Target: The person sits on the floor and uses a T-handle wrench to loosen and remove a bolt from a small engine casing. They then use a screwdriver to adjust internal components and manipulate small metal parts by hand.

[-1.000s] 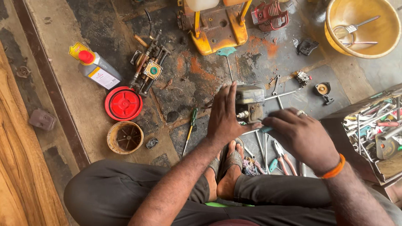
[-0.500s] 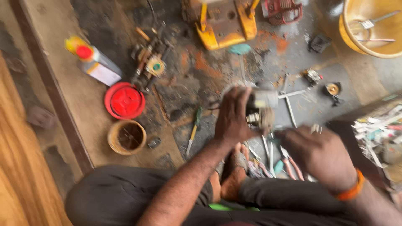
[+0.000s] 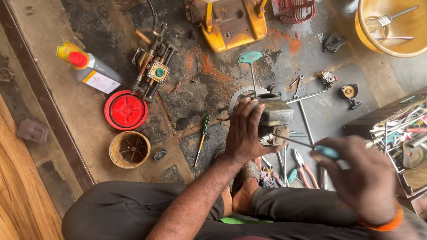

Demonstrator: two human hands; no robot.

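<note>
The left hand [image 3: 243,131] is clamped on a small grey engine part [image 3: 275,116], fingers wrapped over its left side and top, holding it above the stained concrete floor [image 3: 80,106] at the centre of the scene. The right hand [image 3: 360,178] sits near and to the right, fingers closed round the teal handle of a screwdriver [image 3: 311,146]; the thin shaft runs left and its tip meets the lower side of the part. An orange wristband [image 3: 387,224] circles the right wrist.

Left of the part, a green-handled screwdriver [image 3: 202,138] lies on the floor. Further left are a red round cover [image 3: 126,110], a tan round cup [image 3: 129,149] and an oil bottle [image 3: 91,71] with a red cap. A teal T-handle tool [image 3: 250,60] lies just beyond the part. A yellow machine housing [image 3: 229,22] sits at the far edge, a yellow bowl [image 3: 369,33] at far right. Pliers [image 3: 302,166] lie near the person's feet.
</note>
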